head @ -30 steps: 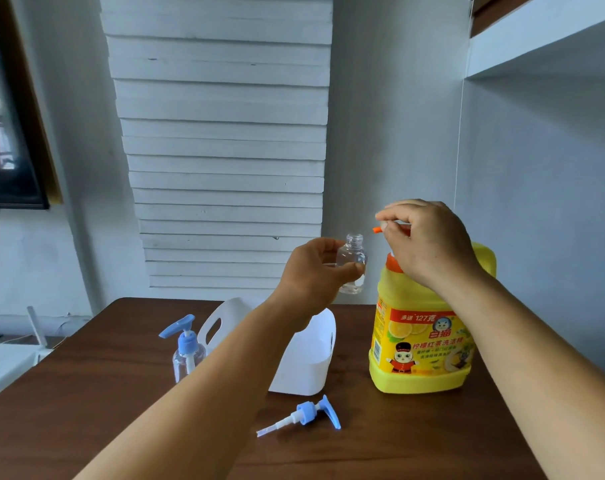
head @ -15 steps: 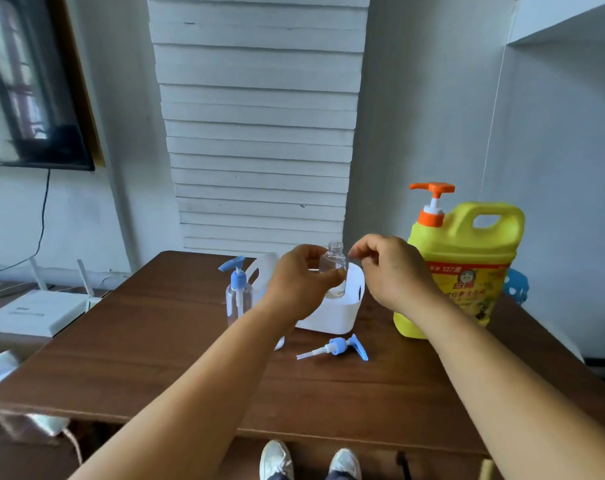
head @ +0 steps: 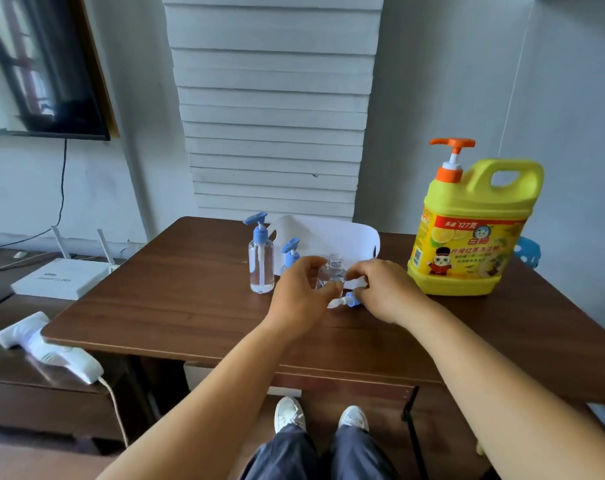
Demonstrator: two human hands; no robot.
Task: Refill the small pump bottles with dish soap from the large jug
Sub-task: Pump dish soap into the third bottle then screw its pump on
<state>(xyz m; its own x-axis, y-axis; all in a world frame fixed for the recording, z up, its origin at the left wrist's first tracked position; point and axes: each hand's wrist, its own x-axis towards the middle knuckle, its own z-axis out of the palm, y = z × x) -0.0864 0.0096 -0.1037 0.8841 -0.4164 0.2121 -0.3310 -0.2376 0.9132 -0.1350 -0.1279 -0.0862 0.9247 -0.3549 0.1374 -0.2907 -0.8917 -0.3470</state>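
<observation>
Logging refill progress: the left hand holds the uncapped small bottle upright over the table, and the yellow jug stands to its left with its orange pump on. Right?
Not quite. In the head view the yellow jug stands to the right of the small bottle, not left. The rest holds: the left hand holds it uncapped and upright, orange pump on.

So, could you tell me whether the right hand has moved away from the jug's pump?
Yes. The right hand has come down from the yellow jug's orange pump to the table, left of the jug.
</observation>
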